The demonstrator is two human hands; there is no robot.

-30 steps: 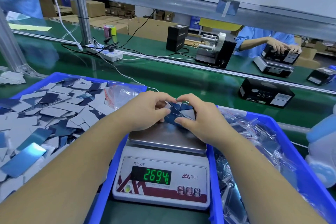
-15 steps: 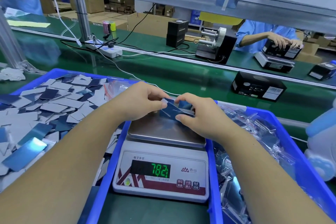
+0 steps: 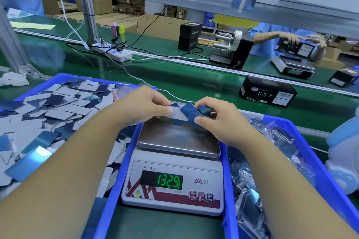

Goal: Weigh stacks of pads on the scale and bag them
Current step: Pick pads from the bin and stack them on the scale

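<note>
A white digital scale (image 3: 172,184) with a steel platter stands between two blue bins, and its green display reads 132.9. At the platter's far edge I hold a loose stack of blue and grey pads (image 3: 187,111) with both hands. My left hand (image 3: 143,105) pinches the stack's left end, thumb on a grey pad. My right hand (image 3: 217,116) grips the right end, fingers curled over the blue pads. The pads are fanned out unevenly. I cannot tell whether the stack touches the platter.
The left blue bin (image 3: 108,196) holds several loose pads (image 3: 48,114). The right blue bin (image 3: 318,163) holds bagged pads in clear plastic. Behind runs a green conveyor with a black box (image 3: 268,93), a power strip (image 3: 112,53) and cables. Another person works at a scale at far right.
The scale reading went from 269.4 to 78.2 to 132.9. My hands have drawn slightly apart, and the pads between them are more spread out.
</note>
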